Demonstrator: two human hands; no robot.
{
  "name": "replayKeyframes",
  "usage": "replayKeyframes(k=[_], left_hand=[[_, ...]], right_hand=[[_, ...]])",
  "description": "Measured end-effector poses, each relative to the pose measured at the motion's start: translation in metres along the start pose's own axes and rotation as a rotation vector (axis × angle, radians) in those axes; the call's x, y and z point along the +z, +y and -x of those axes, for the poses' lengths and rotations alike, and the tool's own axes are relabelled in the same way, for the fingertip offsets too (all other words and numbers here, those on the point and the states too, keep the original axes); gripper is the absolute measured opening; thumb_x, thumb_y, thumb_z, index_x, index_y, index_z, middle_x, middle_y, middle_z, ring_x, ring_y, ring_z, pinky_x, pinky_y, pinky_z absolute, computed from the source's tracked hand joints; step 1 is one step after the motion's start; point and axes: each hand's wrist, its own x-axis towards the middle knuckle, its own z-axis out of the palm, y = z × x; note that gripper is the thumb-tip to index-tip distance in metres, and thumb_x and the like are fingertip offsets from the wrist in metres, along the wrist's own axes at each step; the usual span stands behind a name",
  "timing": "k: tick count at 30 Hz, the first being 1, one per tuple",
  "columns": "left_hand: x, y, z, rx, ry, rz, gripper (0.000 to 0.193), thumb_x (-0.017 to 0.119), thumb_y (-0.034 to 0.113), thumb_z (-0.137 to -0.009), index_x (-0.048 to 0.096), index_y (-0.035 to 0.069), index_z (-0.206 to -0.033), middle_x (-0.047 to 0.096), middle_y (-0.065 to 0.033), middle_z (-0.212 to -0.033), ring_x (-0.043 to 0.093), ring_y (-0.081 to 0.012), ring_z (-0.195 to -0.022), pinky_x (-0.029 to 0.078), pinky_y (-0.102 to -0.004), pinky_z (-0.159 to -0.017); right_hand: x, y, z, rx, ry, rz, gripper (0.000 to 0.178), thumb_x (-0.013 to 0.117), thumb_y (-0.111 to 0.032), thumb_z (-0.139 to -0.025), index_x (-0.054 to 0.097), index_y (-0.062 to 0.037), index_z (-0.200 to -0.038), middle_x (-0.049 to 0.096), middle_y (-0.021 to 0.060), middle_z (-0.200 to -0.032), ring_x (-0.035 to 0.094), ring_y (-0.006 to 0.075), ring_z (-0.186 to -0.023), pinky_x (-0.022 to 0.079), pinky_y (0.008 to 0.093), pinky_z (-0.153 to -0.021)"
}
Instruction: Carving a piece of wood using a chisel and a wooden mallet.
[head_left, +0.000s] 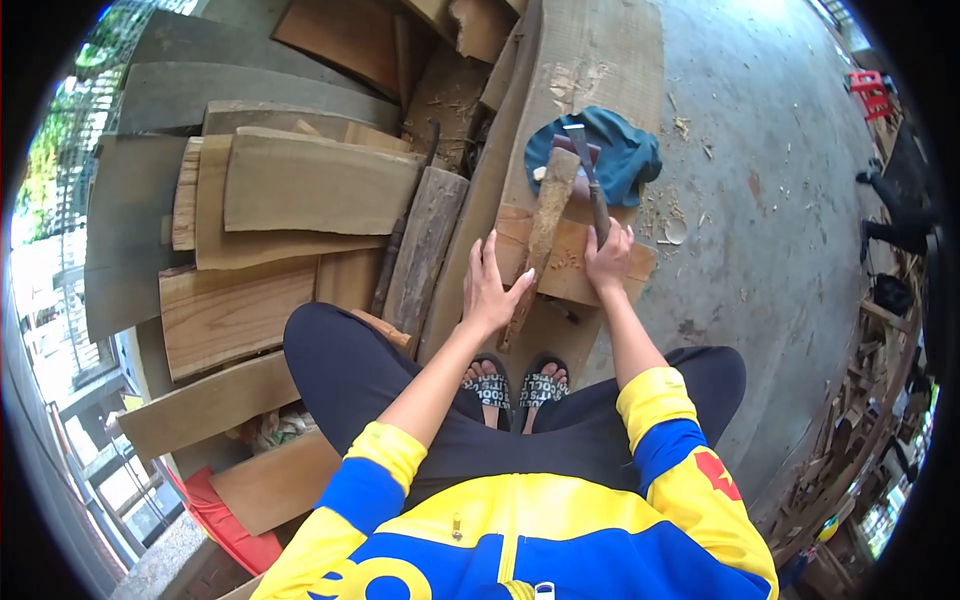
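Observation:
My right hand (610, 258) is closed around the wooden handle of a chisel (591, 180), whose flat metal blade points away from me. To its left, my left hand (488, 290) is open, fingers spread, with the thumb at the edge of a long narrow piece of rough wood (546, 225). I cannot tell whether the thumb touches it. This piece lies tilted across a reddish-brown wooden block (630, 264). Behind the blade is a crumpled teal cloth item (632, 165), with a dark reddish thing partly hidden beside it.
A wide plank (600, 50) runs away ahead of me. Stacked boards (320, 180) and a bark-edged log (425, 245) crowd the left. Wood shavings dot the concrete floor (760, 200). At far right stand a red stool (872, 95) and scrap wood (845, 420).

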Motion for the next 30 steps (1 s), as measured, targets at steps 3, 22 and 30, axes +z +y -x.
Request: replayKeyframes(k=[3,22,30], left_hand=[[-0.086,0.007,0.006,0.216,-0.068,-0.122,0.064,0.063,0.039,-0.089,0.042,0.008,-0.14,0.037,-0.0266,-0.143,0.036,-0.0409,-0.133,0.033,-0.0469,-0.108],[-0.156,-0.244,0.152,-0.372,0.341,0.471,0.017,0.05,0.02,-0.098,0.058,0.008,-0.105,0.059,-0.0018,-0.091,0.056,-0.0104,-0.079,0.046,-0.0244,-0.069],[-0.162,-0.247,0.148,-0.457,0.222,0.552,0.016,0.051,0.018,-0.098,0.058,0.007,-0.109,0.061,-0.0026,-0.093,0.057,-0.0106,-0.08,0.046,-0.0238,-0.069]], right_hand=[[0.007,0.014,0.007,-0.021,0.086,0.085,0.04,0.064,-0.022,-0.087,0.054,0.0048,-0.115,0.061,0.0248,-0.094,0.058,0.0416,-0.096,0.036,0.05,-0.104],[0.0,0.014,0.001,-0.033,0.076,0.11,0.039,0.065,-0.02,-0.085,0.054,0.003,-0.115,0.06,0.0267,-0.097,0.054,0.0452,-0.098,0.041,0.05,-0.093],[0.002,0.006,0.001,0.007,0.077,0.087,0.039,0.066,-0.019,-0.084,0.055,0.0018,-0.115,0.062,0.0254,-0.097,0.056,0.0431,-0.097,0.04,0.048,-0.094]])
